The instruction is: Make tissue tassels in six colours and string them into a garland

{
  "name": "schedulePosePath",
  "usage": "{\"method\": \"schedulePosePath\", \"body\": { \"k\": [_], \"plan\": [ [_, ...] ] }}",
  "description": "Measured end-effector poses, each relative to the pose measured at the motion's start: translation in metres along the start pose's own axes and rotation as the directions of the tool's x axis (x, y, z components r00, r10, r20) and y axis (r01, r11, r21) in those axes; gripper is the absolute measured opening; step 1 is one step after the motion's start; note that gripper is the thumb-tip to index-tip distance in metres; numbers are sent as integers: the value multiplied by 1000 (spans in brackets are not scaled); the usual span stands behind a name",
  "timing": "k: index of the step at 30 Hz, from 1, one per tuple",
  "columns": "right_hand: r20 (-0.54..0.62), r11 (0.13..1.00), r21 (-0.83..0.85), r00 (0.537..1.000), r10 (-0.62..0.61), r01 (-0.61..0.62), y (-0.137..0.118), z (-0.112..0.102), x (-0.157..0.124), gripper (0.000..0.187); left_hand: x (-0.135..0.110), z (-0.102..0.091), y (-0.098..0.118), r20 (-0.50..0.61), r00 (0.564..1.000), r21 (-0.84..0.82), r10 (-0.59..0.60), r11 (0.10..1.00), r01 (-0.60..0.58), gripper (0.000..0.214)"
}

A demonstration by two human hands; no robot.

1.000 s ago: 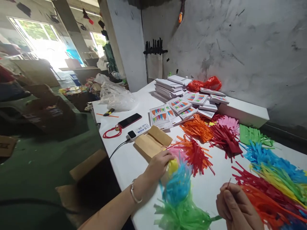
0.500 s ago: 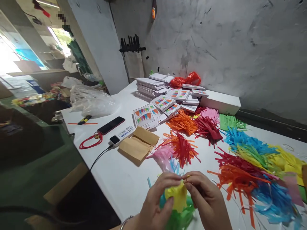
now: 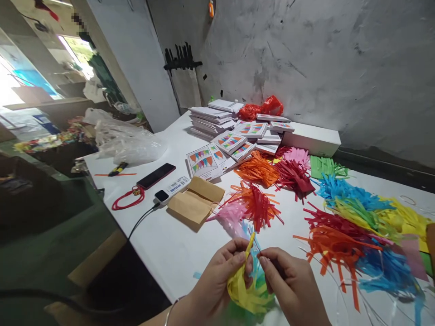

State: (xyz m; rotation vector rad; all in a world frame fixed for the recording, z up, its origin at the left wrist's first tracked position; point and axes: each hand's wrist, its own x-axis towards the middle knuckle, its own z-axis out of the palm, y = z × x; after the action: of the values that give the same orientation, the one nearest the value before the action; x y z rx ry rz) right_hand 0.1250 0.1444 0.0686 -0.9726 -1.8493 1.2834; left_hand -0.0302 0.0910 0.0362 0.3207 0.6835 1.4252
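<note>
My left hand (image 3: 220, 271) is closed round the twisted neck of a yellow paper tassel (image 3: 240, 290); its narrow rolled tip points up above the thumb and its cut strips hang below. Just to the right, my right hand (image 3: 292, 283) pinches a thin dark string (image 3: 257, 246) that slants up toward the tassel's tip. Blurred green paper strips (image 3: 243, 313) lie under the yellow ones. Behind my hands, light blue, pink (image 3: 231, 217), and red and orange tassels (image 3: 260, 206) lie in a row on the white table (image 3: 176, 262).
Farther right are more tassels in blue (image 3: 353, 194), yellow and orange (image 3: 336, 246), with loose strings. A brown paper packet (image 3: 190, 210), a phone (image 3: 156, 175) and a cabled white device (image 3: 171, 189) lie left. Printed packs (image 3: 204, 163) and a white box (image 3: 312, 138) stand near the wall.
The yellow tassel has turned so its twisted tip stands up in my left hand. My right hand has drawn slightly apart from the left, the string now showing between them.
</note>
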Motion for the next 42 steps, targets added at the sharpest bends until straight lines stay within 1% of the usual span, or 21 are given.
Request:
{"method": "schedulePosePath", "body": {
  "k": [3,6,8,10,12,13,14,15,17,19,20,22,23,25,27,29,32,35,37,40,42],
  "plan": [
    [46,1000,-24,999,16,-15,0,2,0,34,1,-1,-1,13,1000,-23,-17,1000,18,28],
    [60,999,-23,997,41,-39,0,2,0,35,1,-2,0,15,1000,-9,-14,1000,14,29],
    [60,998,-29,997,50,-48,1,2,0,35,0,-2,0,-7,1000,17,-3,1000,3,30],
    [70,998,-50,996,50,-47,3,1,0,35,0,-4,0,-29,999,78,18,997,-16,29],
    [86,995,-99,996,31,-23,4,-1,0,34,-1,-8,1,-38,996,203,78,977,-69,26],
    [99,991,-132,995,18,-4,4,-3,0,34,-1,-10,2,-37,991,302,130,947,-113,24],
    [114,986,-164,993,7,12,3,-4,0,33,-1,-12,4,-30,981,418,193,894,-163,21],
    [130,981,-192,992,2,24,3,-6,0,33,-2,-14,6,-12,966,537,259,817,-212,18],
    [163,974,-224,987,8,29,1,-8,0,32,-3,-16,10,54,932,727,359,625,-283,13],
    [184,974,-224,983,22,20,0,-9,1,32,-4,-17,12,139,906,817,399,471,-332,12],
    [189,976,-218,982,27,15,0,-10,2,32,-4,-18,13,184,899,835,398,419,-356,12],
    [199,981,-193,979,48,-10,3,-10,5,32,-5,-18,12,261,886,849,383,345,-399,12],
    [211,985,-169,975,72,-36,5,-9,6,32,-5,-18,11,294,877,850,379,317,-422,12],
    [239,987,-96,960,148,-128,9,-8,9,30,-5,-19,10,336,859,845,387,279,-456,11],
    [272,973,6,937,219,-230,14,-7,12,32,-4,-21,9,351,844,841,406,260,-475,10],
    [316,942,126,913,258,-310,16,-6,13,42,-2,-23,9,367,836,834,408,254,-490,10],
    [429,861,293,862,270,-416,20,-4,14,51,-2,-25,9,393,826,812,405,269,-518,9],
    [520,769,397,814,261,-500,23,-3,16,58,-1,-25,8,396,809,797,435,276,-538,9],
    [524,746,424,811,261,-513,25,-1,17,61,-2,-25,8,418,792,792,446,249,-558,11],
    [459,775,402,840,290,-487,23,1,19,59,-3,-23,12,488,771,793,409,160,-587,17],
    [453,793,368,839,302,-485,21,1,19,56,-4,-23,15,533,760,794,373,91,-602,19]
  ]
}}
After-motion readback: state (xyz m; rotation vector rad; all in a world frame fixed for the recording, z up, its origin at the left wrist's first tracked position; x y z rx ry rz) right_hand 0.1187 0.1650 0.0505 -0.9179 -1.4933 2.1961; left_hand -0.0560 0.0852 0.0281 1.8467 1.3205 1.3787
